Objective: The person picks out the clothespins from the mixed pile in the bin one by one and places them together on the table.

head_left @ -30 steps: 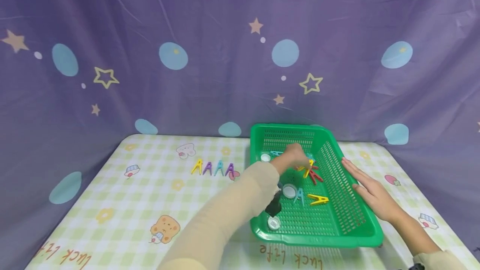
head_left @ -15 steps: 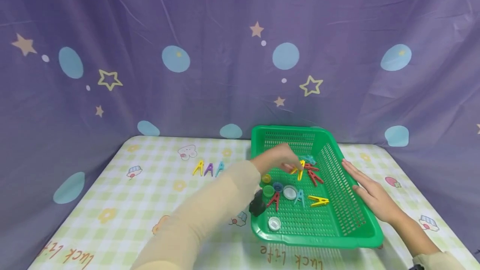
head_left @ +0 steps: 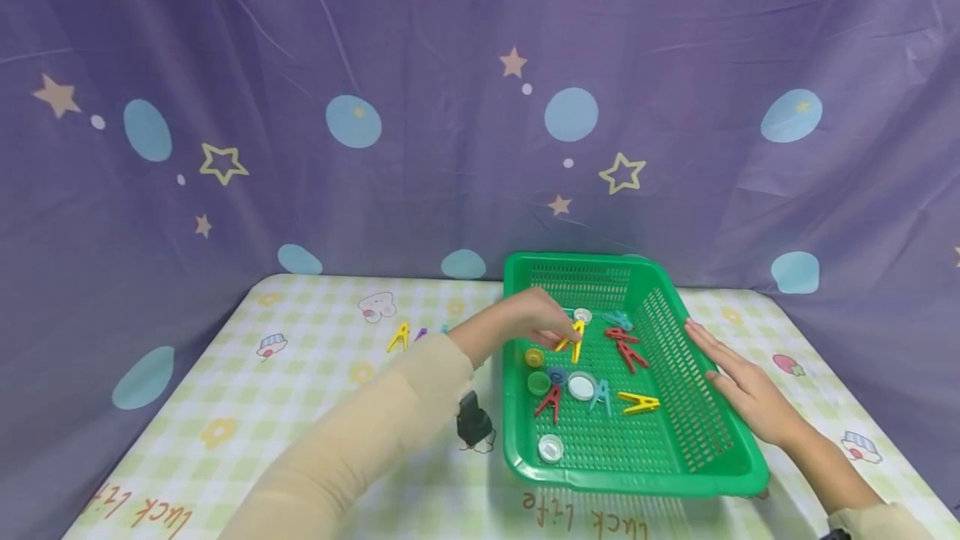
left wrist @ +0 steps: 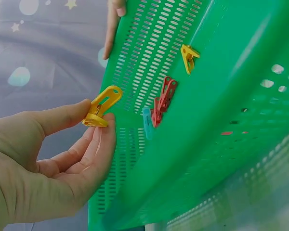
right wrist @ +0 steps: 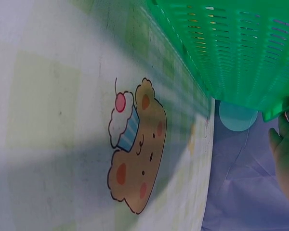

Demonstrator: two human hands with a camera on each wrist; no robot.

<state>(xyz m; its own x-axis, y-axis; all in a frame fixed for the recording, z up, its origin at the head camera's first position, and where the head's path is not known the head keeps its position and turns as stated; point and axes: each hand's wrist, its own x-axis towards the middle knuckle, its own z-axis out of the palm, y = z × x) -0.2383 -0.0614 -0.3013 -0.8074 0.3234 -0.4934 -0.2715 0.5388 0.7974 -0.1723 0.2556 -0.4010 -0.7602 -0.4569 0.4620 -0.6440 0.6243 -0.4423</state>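
Observation:
My left hand (head_left: 534, 317) pinches a yellow clothespin (head_left: 576, 342) between thumb and fingers, over the left part of the green basket (head_left: 637, 486). The left wrist view shows the same yellow clothespin (left wrist: 106, 103) at the fingertips of the left hand (left wrist: 62, 159). On the basket's right rim rests my right hand (head_left: 757, 394), its fingers extended along the edge. Inside the basket lie red clothespins (head_left: 630, 355), a yellow one (head_left: 639, 402), a blue one (head_left: 602, 396), and several round lids, among them a green one (head_left: 538, 383).
Left of the basket, a yellow clothespin (head_left: 400, 337) and a purple one (head_left: 422, 333) lie on the checked tablecloth (head_left: 300, 357), partly behind the left sleeve (head_left: 360, 432). A purple curtain (head_left: 450, 173) hangs behind the table.
My left hand has moved left within the basket, carrying the yellow clothespin away from the red ones and uncovering several lids and a red clothespin. The right hand has stayed on the rim.

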